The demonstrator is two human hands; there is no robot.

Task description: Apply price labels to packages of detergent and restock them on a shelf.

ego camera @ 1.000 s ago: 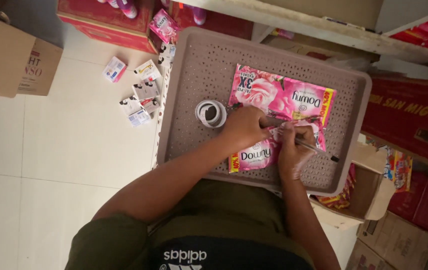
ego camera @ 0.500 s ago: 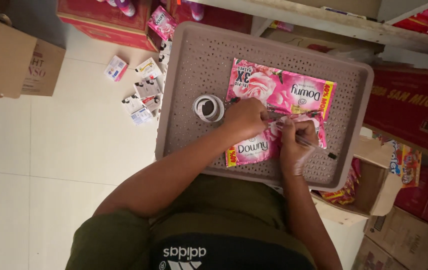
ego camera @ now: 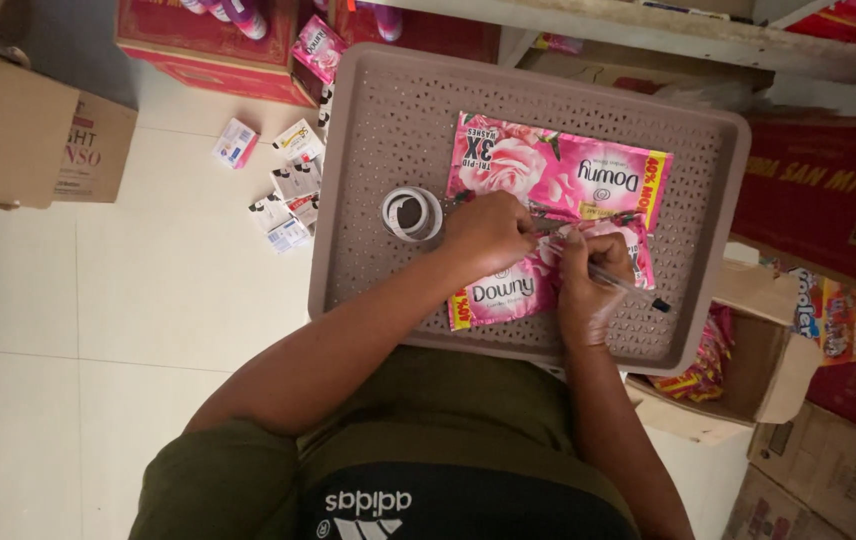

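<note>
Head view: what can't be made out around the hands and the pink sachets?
- Pen tip: hidden under the right hand.
- Seam between the pink sachets: covered by the left hand.
- Contents of the open carton: partly blocked by the tray.
- Bottles: cut off by the top edge.

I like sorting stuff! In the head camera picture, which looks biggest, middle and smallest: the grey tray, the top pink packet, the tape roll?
1. Grey tray, biggest.
2. Top pink packet.
3. Tape roll, smallest.
All three lie at about the same depth, so the order is safe.
</note>
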